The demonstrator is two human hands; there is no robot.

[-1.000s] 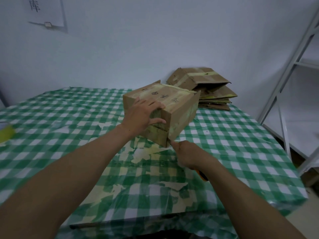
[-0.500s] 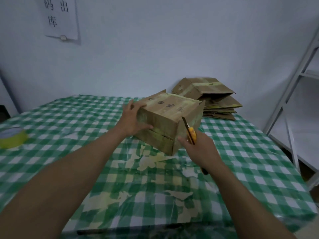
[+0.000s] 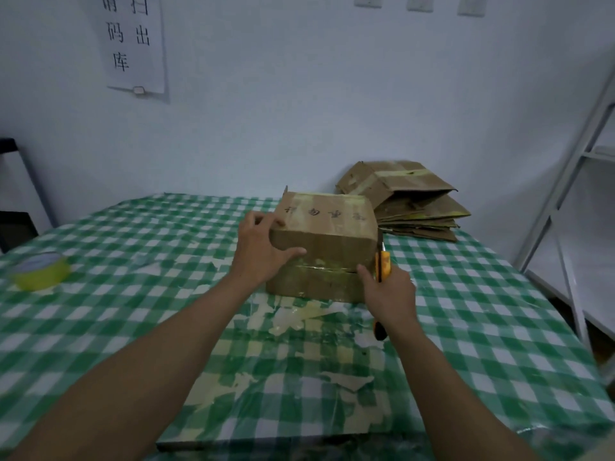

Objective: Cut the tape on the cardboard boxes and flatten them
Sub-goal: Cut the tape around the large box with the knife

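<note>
A taped brown cardboard box (image 3: pixel 327 224) stands in the middle of the green checked table (image 3: pixel 139 314). My left hand (image 3: pixel 263 251) grips its near left corner, fingers over the top edge and thumb along the front seam. My right hand (image 3: pixel 387 294) holds a yellow utility knife (image 3: pixel 382 264) upright at the box's near right corner, the blade pointing up along that edge. The knife's black end shows below my wrist.
A pile of flattened cardboard boxes (image 3: pixel 409 201) lies at the back right of the table. A yellow tape roll (image 3: pixel 40 271) sits at the left edge. A white metal shelf frame (image 3: pixel 572 194) stands to the right. Torn tape scraps stick to the cloth before the box.
The box has been turned so a flat face points at me. My right hand rose from the box's bottom corner, and the knife now stands upright at the right edge.
</note>
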